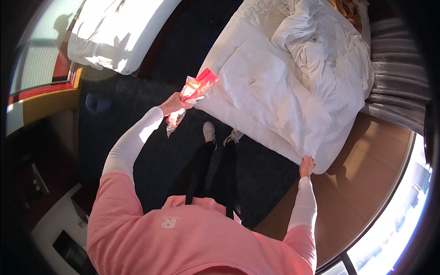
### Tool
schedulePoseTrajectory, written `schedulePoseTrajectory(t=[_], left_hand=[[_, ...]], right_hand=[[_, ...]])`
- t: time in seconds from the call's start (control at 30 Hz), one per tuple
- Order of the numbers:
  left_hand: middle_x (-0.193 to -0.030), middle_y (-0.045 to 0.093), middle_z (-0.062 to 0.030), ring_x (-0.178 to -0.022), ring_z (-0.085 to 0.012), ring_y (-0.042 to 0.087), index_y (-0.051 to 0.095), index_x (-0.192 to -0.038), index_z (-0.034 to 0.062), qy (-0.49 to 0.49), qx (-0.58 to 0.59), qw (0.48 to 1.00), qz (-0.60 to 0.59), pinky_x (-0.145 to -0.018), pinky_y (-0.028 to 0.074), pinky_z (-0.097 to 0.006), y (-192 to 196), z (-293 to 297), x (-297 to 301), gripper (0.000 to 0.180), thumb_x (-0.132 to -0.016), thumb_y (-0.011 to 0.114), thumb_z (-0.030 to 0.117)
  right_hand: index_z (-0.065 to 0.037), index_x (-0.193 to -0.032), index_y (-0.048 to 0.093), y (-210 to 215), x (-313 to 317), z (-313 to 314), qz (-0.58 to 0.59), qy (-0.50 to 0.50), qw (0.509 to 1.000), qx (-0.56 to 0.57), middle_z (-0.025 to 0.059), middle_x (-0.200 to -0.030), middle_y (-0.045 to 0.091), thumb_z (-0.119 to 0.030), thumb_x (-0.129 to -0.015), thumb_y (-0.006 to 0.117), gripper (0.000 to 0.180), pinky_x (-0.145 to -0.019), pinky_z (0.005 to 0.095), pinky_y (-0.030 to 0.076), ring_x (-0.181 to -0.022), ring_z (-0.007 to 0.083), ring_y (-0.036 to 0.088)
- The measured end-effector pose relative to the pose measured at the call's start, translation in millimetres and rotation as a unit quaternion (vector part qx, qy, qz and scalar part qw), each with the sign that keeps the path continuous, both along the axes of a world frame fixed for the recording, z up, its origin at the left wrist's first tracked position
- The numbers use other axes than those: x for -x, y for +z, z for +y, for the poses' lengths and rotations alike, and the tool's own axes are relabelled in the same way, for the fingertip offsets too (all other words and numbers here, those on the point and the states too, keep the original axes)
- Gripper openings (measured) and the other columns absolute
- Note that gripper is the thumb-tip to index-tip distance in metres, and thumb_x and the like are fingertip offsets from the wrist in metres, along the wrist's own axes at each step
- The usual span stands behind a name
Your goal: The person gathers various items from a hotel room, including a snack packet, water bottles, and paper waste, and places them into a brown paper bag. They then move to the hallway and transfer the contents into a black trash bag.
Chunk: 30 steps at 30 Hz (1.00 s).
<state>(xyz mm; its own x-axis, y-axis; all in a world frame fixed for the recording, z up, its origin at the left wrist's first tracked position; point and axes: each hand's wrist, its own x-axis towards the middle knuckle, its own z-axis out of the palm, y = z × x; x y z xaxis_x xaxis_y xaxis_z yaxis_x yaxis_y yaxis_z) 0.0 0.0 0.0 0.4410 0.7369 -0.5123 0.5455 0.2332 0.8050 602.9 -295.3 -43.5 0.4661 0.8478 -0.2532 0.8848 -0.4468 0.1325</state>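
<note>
My left hand (174, 103) is raised in front of me and holds a bunch of red and clear snack wrappers (197, 88), with a clear plastic wrapper (174, 122) dangling below it. My right hand (307, 166) grips the near corner of the white bed sheet (316, 158) on the bed (275, 87). A crumpled white duvet (316, 41) lies heaped on the far side of the mattress. My feet in white shoes (210, 133) stand on the dark carpet beside the bed.
A second bed with white bedding (114, 32) stands at the upper left in bright sunlight. A wooden ledge (43, 103) runs along the left. Grey pleated curtains (394, 73) hang at the right, above a wooden floor strip (366, 183) and a window.
</note>
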Motion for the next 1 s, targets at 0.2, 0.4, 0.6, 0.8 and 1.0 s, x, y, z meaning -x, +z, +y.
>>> schedulePoseTrajectory(t=[0.2,0.4,0.6,0.8,1.0], left_hand=[[-0.098,0.058,-0.008,-0.093,-0.0242,0.064,0.054,-0.112,0.0041,0.296,0.299,0.866,-0.27,-0.082,0.053,-0.039,-26.6,-40.6,-29.6,0.033,-0.085,0.069,0.016],[-0.093,0.063,-0.008,-0.084,-0.0212,0.062,0.059,-0.107,-0.0009,0.391,0.117,0.892,-0.196,-0.075,0.05,-0.035,-50.6,15.9,-93.8,0.033,-0.078,0.071,0.01],[-0.091,0.065,-0.0099,-0.075,-0.021,0.062,0.063,-0.107,-0.0041,0.317,0.116,0.941,0.012,-0.068,0.047,-0.033,-58.1,70.2,-79.9,0.045,-0.068,0.077,0.014],[-0.092,0.064,-0.0038,-0.076,-0.0154,0.059,0.063,-0.105,0.0007,0.326,0.061,0.944,-0.004,-0.068,0.046,-0.031,-20.6,55.6,38.6,0.033,-0.074,0.074,0.008],[-0.097,0.063,-0.0025,-0.082,-0.0146,0.061,0.061,-0.11,0.0029,0.333,0.129,0.933,-0.032,-0.073,0.047,-0.029,-6.7,13.3,112.9,0.031,-0.081,0.069,0.004]], right_hand=[[-0.008,-0.099,0.058,-14.7,18.0,-17.4,0.002,-0.06,0.998,0.002,0.0101,-0.112,0.052,-0.012,-0.084,0.059,0.016,-0.083,0.0447,0.045,-0.102,0.0314,0.054],[0.004,-0.133,0.04,-58.5,-3.6,-38.9,0.12,-0.425,0.879,-0.181,0.0262,-0.133,0.044,-0.027,-0.083,0.064,0.064,-0.102,0.0463,0.037,-0.122,0.0434,0.044],[-0.011,-0.151,-0.002,-125.5,0.0,-41.7,0.379,-0.595,0.656,-0.268,0.0124,-0.154,0.017,-0.031,-0.076,0.073,0.108,-0.11,0.0544,0.018,-0.14,0.0324,0.021],[-0.014,-0.151,0.004,-101.2,27.4,-14.6,0.378,-0.564,0.703,-0.212,0.0175,-0.149,0.019,-0.035,-0.067,0.081,0.116,-0.11,0.0501,0.022,-0.14,0.0328,0.019],[-0.005,-0.144,0.024,-70.7,61.8,-10.6,0.413,-0.523,0.706,-0.239,0.0218,-0.125,0.041,-0.027,-0.067,0.083,0.099,-0.1,0.0399,0.036,-0.117,0.0309,0.043]])
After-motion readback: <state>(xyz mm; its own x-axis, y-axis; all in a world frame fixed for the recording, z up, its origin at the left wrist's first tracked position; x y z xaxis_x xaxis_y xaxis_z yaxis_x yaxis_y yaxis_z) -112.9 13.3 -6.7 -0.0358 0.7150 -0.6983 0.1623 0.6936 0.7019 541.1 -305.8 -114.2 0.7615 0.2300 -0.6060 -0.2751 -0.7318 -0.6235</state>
